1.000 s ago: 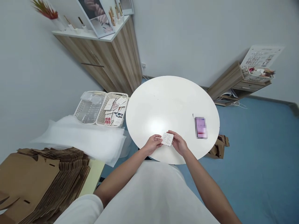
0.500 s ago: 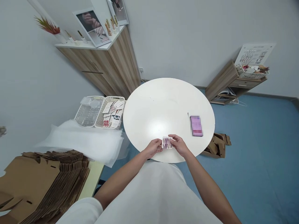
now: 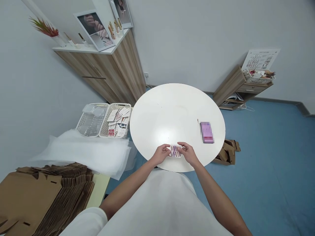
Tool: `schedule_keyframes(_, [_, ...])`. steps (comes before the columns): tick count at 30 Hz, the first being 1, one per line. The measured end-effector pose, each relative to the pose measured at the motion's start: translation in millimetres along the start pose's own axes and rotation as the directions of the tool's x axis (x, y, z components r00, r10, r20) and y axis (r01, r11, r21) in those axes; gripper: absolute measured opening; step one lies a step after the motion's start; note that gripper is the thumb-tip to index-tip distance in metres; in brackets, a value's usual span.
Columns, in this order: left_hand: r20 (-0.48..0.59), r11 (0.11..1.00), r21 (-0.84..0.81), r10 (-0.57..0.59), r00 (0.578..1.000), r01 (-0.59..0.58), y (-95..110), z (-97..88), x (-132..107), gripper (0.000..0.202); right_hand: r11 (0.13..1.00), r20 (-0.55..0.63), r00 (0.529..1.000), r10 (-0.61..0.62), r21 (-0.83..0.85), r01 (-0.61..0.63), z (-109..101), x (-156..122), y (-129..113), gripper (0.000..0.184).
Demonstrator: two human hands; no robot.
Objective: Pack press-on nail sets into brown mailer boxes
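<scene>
A small white card of purple-patterned press-on nails is held between my hands, low over the near edge of the round white table. My right hand pinches its right side, thumb lying on the face. At the left edge, my left hand grips with thumb and fingertips; its other fingers are partly hidden. Farther right on the tabletop lies a purple phone-shaped object, its face blurred out. A tiny dark item rests just beyond it.
Left of the table stand two white baskets, one with clear plastic trays, one with printed cards. White foam sheets and stacked flat cardboard lie nearer me. A cardboard box sits on the floor at right.
My left thumb and fingers have shifted slightly at the card's left edge, and the card has tilted a little. The whole view has moved slightly with my head.
</scene>
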State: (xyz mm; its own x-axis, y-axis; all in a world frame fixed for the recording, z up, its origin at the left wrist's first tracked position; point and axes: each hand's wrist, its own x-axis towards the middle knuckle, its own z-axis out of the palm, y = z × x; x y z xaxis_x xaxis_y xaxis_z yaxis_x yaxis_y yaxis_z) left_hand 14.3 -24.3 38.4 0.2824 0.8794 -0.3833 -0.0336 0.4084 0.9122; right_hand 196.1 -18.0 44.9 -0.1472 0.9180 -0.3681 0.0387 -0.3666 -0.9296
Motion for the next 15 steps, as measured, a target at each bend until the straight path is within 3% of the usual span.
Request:
schedule_keyframes(4, [-0.041, 0.998, -0.026, -0.049, 0.998, 0.048, 6.5, -3.9, -1.7, 0.036, 0.977, 0.03, 0.991, -0.13, -0.169, 0.133, -6.3, -11.7, -5.4, 0.056])
schedule_keyframes(8, [-0.056, 0.997, -0.014, -0.073, 0.996, 0.073, 14.0, -8.3, -4.0, 0.035, 0.894, 0.134, 0.952, -0.276, -0.327, 0.305, -12.2, -22.5, -6.6, 0.05])
schedule_keyframes(15, [-0.071, 1.0, 0.019, -0.013, 0.997, 0.015, 10.8, -1.9, -6.9, 0.04, 0.861, 0.164, 0.933, -0.319, -0.362, 0.358, -14.1, -19.9, -3.2, 0.04])
